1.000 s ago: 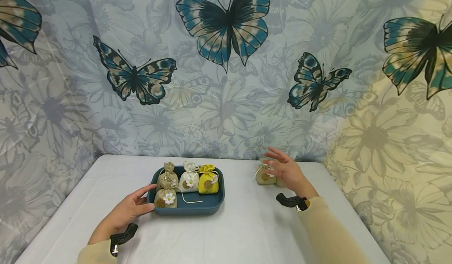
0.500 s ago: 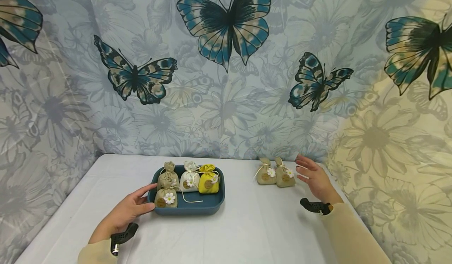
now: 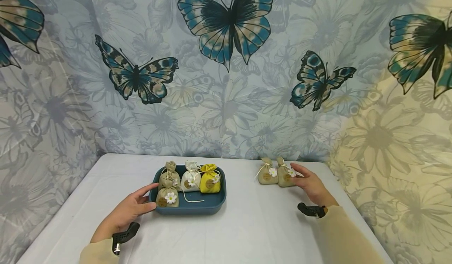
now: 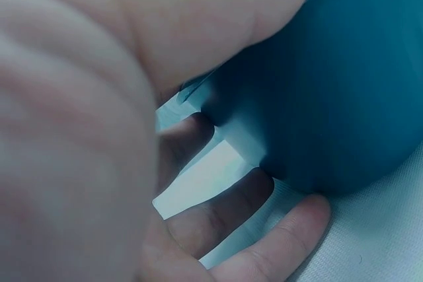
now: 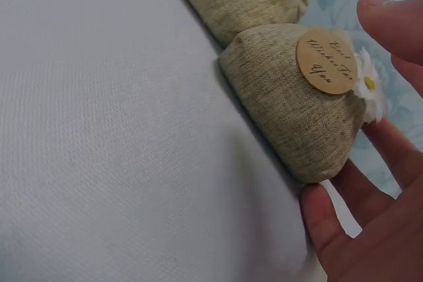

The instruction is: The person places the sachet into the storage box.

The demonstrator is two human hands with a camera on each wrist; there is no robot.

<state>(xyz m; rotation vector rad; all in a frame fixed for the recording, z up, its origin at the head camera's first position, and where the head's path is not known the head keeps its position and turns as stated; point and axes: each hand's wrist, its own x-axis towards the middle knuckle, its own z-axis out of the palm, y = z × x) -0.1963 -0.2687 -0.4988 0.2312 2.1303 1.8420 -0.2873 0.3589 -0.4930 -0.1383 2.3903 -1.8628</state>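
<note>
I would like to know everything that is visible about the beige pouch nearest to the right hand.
This pouch is plump, of coarse, linen-like beige cloth, its neck gathered and tied. It carries a round brown label reading "Best Wishes For You" and, beside that, a white flower with a yellow centre. It stands on the white table, neck leaning slightly toward the similar neighbouring pouch, which it seems to touch. The right hand is beside it, one fingertip apparently touching a lower corner.
</note>
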